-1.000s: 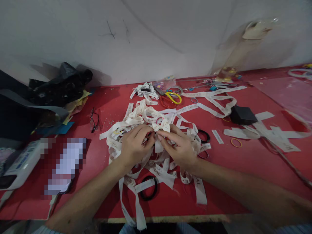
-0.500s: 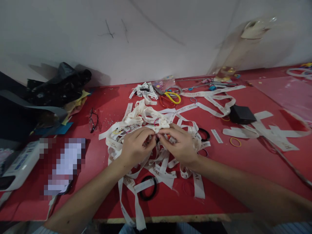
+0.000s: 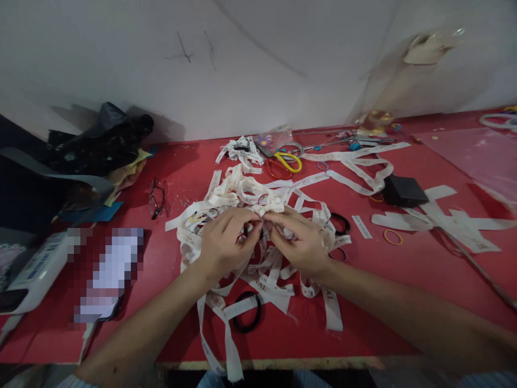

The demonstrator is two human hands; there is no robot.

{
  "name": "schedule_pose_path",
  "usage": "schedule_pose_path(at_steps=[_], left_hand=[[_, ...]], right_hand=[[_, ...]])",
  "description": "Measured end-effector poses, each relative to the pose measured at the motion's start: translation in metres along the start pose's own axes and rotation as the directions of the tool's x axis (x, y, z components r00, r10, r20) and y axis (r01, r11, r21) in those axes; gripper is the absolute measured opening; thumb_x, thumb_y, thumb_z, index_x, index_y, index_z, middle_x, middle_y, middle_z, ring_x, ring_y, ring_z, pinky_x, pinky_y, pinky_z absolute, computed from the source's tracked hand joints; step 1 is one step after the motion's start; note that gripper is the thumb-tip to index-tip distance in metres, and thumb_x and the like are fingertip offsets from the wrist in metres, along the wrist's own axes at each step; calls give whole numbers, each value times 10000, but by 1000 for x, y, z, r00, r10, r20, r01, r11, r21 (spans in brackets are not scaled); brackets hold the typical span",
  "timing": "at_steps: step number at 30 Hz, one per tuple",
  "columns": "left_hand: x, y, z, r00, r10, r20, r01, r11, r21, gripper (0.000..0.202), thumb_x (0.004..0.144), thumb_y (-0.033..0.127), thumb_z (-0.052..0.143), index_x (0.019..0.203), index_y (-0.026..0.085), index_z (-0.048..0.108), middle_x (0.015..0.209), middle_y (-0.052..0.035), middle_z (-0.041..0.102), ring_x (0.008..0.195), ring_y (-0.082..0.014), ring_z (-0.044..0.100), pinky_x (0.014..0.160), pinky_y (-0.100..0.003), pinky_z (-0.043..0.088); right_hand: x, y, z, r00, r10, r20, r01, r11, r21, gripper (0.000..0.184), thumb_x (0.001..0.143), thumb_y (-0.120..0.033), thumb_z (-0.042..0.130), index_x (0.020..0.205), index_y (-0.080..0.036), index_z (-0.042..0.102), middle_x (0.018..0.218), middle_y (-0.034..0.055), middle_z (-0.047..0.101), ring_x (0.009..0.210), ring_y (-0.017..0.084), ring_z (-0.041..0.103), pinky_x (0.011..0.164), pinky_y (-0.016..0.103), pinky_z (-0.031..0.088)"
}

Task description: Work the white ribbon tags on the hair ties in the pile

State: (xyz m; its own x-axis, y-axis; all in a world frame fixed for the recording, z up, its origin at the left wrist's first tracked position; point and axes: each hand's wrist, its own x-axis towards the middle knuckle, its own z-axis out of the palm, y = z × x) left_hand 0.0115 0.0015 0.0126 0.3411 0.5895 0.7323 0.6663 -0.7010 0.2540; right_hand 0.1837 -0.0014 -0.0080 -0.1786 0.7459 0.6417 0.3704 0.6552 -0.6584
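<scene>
My left hand (image 3: 230, 240) and my right hand (image 3: 301, 237) meet above a heap of printed white ribbon. Both pinch a small white ribbon bow (image 3: 267, 207) between thumb and fingers, one hand at each side of its lower edge. Part of a dark band shows just under the fingertips; whether it joins the bow I cannot tell. Loose ribbon strips (image 3: 274, 269) lie tangled beneath and around the hands. A black hair tie (image 3: 247, 312) rests in front of the heap, and another black hair tie (image 3: 341, 223) lies right of my right hand.
Behind the heap lie yellow-handled scissors (image 3: 288, 161) and a bundle of finished-looking ribbon bows (image 3: 240, 151). Eyeglasses (image 3: 156, 199) and a blurred phone (image 3: 111, 275) are at left. A black block (image 3: 404, 190) sits on ribbon at right, near a yellow band (image 3: 392, 236).
Both hands stay together at the bow, with only small finger shifts. The bow's loops now sit slightly flatter and wider above the fingertips. The whole view has shifted slightly.
</scene>
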Motion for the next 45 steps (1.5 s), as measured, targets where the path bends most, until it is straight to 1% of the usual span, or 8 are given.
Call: schedule_pose_path(at_steps=[7,11,14,18,25,29,33,45], left_hand=[[0,-5,-2,1000,-9,-24,11,995,98,123,829,120,624,945,158,629,895,-54,741,842,-171,705,770,-278,570],[0,-7,-4,997,71,-19,-66,981,183,148,810,113,638,952,155,629,892,-53,752,828,-183,716,768,-288,572],[0,-5,-6,992,122,-36,-113,975,191,162,791,93,651,943,141,625,886,-67,754,832,-186,719,768,-282,574],[1,-3,-8,993,113,-36,-105,979,172,155,796,84,634,936,148,625,880,-66,757,811,-184,723,751,-287,583],[1,1,-4,991,98,-89,-93,994,64,121,797,93,629,894,166,628,840,-51,755,771,-164,727,717,-262,597],[-2,4,0,998,32,-59,-36,997,-72,117,810,76,600,885,161,627,812,-52,742,774,-155,714,726,-259,590],[-4,3,2,1000,-4,-28,-1,986,-164,116,827,72,597,901,156,626,816,-61,735,768,-143,700,714,-252,580],[-4,0,1,999,38,20,-32,975,-219,117,828,69,602,891,165,629,806,-49,731,760,-133,690,729,-246,572]], right_hand=[[-5,2,4,995,-70,64,74,996,-55,376,885,-92,507,1228,-210,607,1039,94,671,962,185,658,844,324,571],[-7,0,4,991,-101,88,111,988,-109,413,896,-111,505,1286,-231,572,1023,84,665,925,186,656,809,321,581],[-8,-2,3,981,-171,90,184,971,-155,435,885,-106,511,1306,-206,553,1012,93,671,931,203,657,809,336,583],[-9,-4,2,972,-218,82,231,953,-198,453,873,-98,521,1315,-197,548,1016,97,686,926,208,666,800,346,590],[-6,-10,-2,990,-131,-44,124,982,-143,229,874,-157,599,1068,-223,702,870,49,726,756,153,686,681,272,576],[-2,-11,-4,991,-89,-100,79,991,-105,91,839,-163,673,906,-210,712,720,10,705,631,124,637,608,244,531],[0,-11,-4,993,-74,-90,67,994,-83,97,833,-130,676,901,-198,692,733,1,704,626,107,628,596,226,508],[-2,-8,-2,992,-59,-107,41,986,-160,62,839,-156,640,840,-215,662,672,-12,668,546,105,576,535,239,469]])
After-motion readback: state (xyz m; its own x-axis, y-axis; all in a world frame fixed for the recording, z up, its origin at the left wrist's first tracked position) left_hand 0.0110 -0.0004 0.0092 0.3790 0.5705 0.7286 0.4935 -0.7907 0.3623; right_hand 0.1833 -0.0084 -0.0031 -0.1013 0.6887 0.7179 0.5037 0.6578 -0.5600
